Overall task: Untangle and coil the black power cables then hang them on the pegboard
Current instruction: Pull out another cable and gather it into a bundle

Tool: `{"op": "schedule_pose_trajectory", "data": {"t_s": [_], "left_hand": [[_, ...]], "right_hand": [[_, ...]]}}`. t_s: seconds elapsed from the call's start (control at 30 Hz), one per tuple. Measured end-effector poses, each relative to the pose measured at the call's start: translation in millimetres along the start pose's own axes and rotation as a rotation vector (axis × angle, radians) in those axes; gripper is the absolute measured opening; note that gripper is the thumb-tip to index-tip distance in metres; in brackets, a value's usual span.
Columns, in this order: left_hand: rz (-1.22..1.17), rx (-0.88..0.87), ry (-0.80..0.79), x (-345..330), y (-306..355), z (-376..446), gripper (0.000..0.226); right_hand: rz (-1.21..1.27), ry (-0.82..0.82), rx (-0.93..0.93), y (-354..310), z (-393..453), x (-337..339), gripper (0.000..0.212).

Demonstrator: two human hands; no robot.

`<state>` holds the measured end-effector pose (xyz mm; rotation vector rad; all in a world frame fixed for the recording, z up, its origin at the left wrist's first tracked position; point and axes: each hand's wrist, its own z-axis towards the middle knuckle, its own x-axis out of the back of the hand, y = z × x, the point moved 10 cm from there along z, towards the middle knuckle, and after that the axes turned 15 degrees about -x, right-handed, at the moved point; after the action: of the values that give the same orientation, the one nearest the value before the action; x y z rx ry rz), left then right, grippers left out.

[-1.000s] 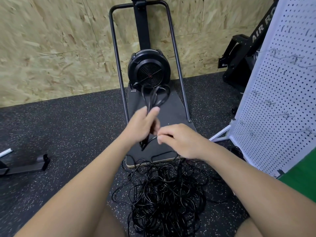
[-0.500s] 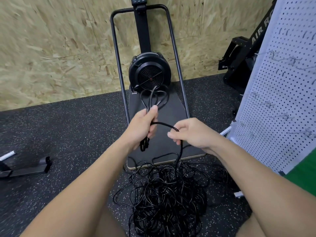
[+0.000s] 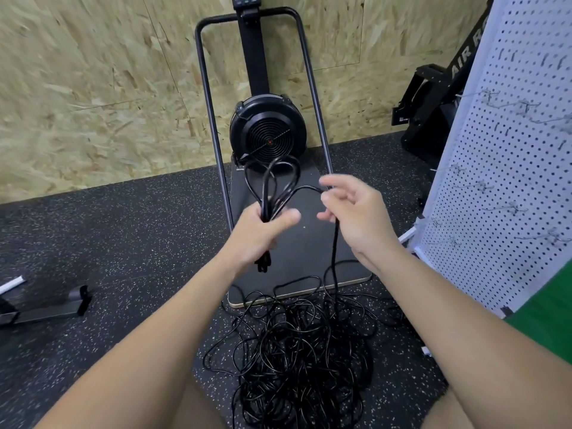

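My left hand (image 3: 263,233) grips a small coil of black power cable (image 3: 272,184); its loops stick up above the fist and a plug end hangs below it. From the coil one strand arcs right to my right hand (image 3: 353,215), which holds it loosely between curled fingers. That strand drops down into a big tangled pile of black cables (image 3: 303,351) on the floor between my legs. The white pegboard (image 3: 507,168) with wire hooks stands at the right.
A black fan machine (image 3: 267,131) on a dark platform with a tall metal frame stands straight ahead against the chipboard wall. Another black exercise machine (image 3: 433,103) is behind the pegboard. A metal bar (image 3: 46,311) lies on the floor at left. Green mat at right edge.
My right hand has moved up and to the right, drawing a length of cable out of the pile. The left hand keeps hold of the coil and has risen slightly.
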<state>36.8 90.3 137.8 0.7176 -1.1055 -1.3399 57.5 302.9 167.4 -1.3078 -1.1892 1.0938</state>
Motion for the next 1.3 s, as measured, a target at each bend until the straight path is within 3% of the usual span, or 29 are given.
{"op": "schedule_pose_trajectory", "data": {"t_s": [0.13,0.2,0.4,0.57,0.73,0.8,0.9,1.0,1.17,1.3], "left_hand": [[-0.034,-0.037,-0.142,-40,2,-8,0.054],[0.001,-0.115,-0.189,-63,15,-13,0.051],[0.078,-0.083,-0.17,-91,11,-19,0.031],[0.122,-0.053,-0.222,-81,4,-17,0.047],[-0.138,0.014,-0.195,-82,5,-16,0.055],[-0.171,0.011,-0.077,-67,13,-10,0.058],[-0.343,0.013,0.128,-37,22,4,0.053],[-0.566,0.04,0.309,-1,19,14,0.04],[-0.662,0.052,0.408,39,13,18,0.041],[-0.764,0.038,0.421,63,17,22,0.043]], "right_hand": [[0.507,-0.117,-0.017,-17,1,-9,0.014],[0.684,-0.188,-0.078,-17,0,-20,0.01],[0.89,-0.158,-0.219,1,7,-16,0.007],[0.292,0.044,0.024,-13,12,15,0.007],[0.033,0.152,0.104,-13,12,25,0.026],[0.021,0.025,-0.058,7,18,9,0.04],[-0.041,-0.39,-0.399,56,6,-41,0.083],[-0.227,-0.678,-0.515,90,-22,-75,0.101],[-0.285,-0.608,-0.458,91,-25,-82,0.1],[-0.504,-0.6,-0.485,111,-23,-70,0.1]]}}
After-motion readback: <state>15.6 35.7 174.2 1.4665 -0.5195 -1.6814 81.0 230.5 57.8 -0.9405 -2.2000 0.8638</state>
